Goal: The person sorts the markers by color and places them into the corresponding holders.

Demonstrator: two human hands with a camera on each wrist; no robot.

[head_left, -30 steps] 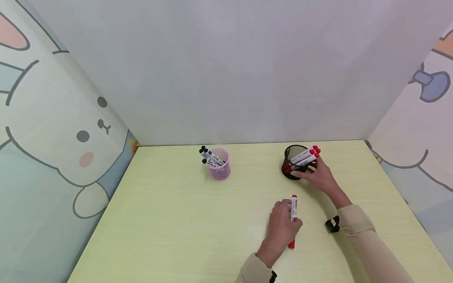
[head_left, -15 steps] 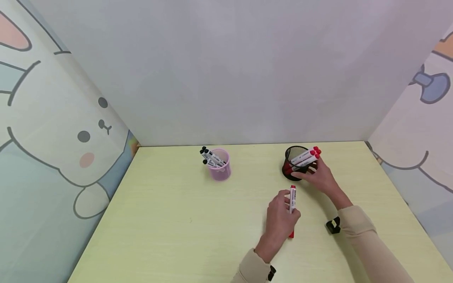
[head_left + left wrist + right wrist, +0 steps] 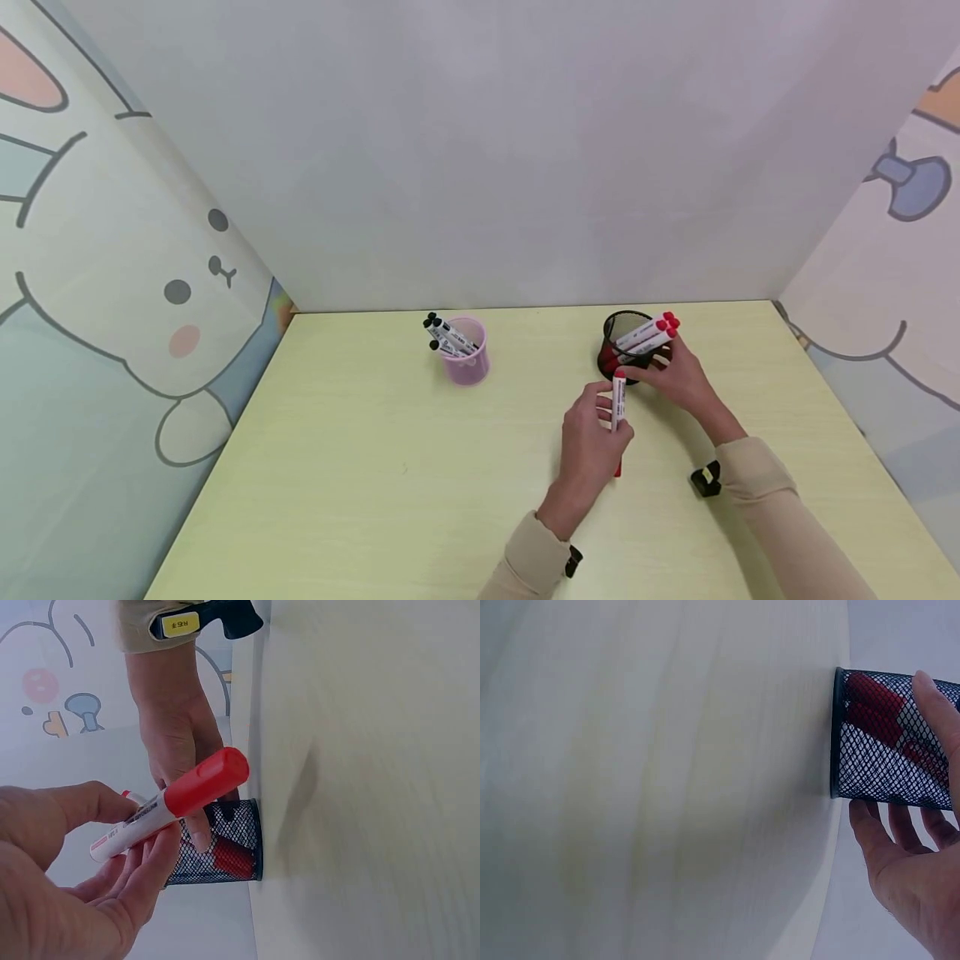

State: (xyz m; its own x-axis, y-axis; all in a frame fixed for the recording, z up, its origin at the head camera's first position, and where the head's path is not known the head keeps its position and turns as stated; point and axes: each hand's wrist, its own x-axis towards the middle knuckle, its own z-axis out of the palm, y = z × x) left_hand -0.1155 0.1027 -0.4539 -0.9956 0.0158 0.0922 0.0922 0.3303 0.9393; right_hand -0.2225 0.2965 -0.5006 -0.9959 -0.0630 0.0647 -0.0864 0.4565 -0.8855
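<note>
My left hand [image 3: 588, 446] pinches a white marker [image 3: 618, 407] with red ends between thumb and fingers, just in front of the black mesh pen holder [image 3: 609, 358]. In the left wrist view its large red end [image 3: 208, 781] points toward the table and the fingers lie along the white barrel. My right hand [image 3: 684, 379] grips the pen holder from the right, thumb on one side and fingers on the other, as the right wrist view shows. Inside the holder, several red-capped markers [image 3: 643, 336] lean to the right; their lower red parts show through the mesh [image 3: 874, 709].
A light purple cup [image 3: 467, 372] stands further left on the table [image 3: 360, 467], with several black-capped markers [image 3: 453, 335] leaning left in it. A pale wall [image 3: 480, 167] rises behind the table's back edge, and cartoon-printed panels flank both sides.
My left hand has carried the red marker forward across the table, up close to the pen holder. The right hand keeps its grip on the holder, which stays in place.
</note>
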